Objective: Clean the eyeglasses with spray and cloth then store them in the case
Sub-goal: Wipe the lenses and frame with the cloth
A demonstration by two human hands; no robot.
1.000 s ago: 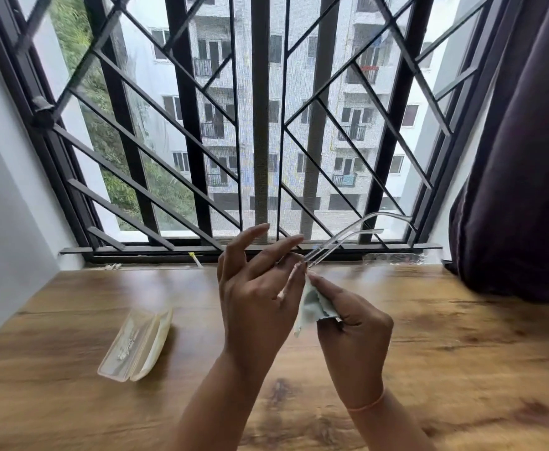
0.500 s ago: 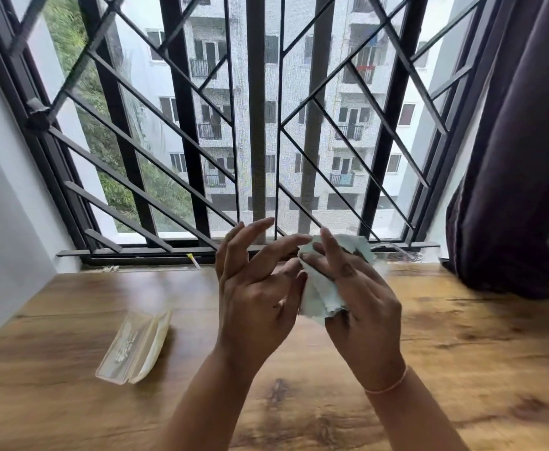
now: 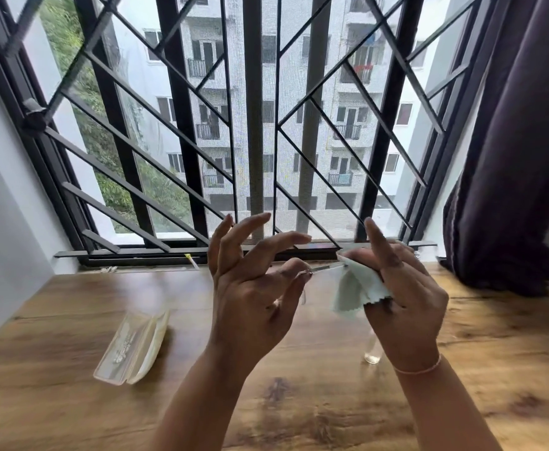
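Wooden table (image 3: 71,320): pale translucent eyeglass case (image 3: 133,346), open, left of both hands; small clear glass spray bottle (image 3: 372,351) right of it, behind the right wrist; barred window (image 3: 253,125) behind.

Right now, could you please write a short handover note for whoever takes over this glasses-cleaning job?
Left hand: pinching the clear-framed eyeglasses above the table.
Right hand: holding the pale green pinked-edge cloth against the frame.
Translucent cream glasses case: lying open on the wooden table, to the left.
Small clear bottle: on the table, partly hidden behind the right wrist.
Done: wiping under way.
Left: finish wiping, put eyeglasses in case, close it.
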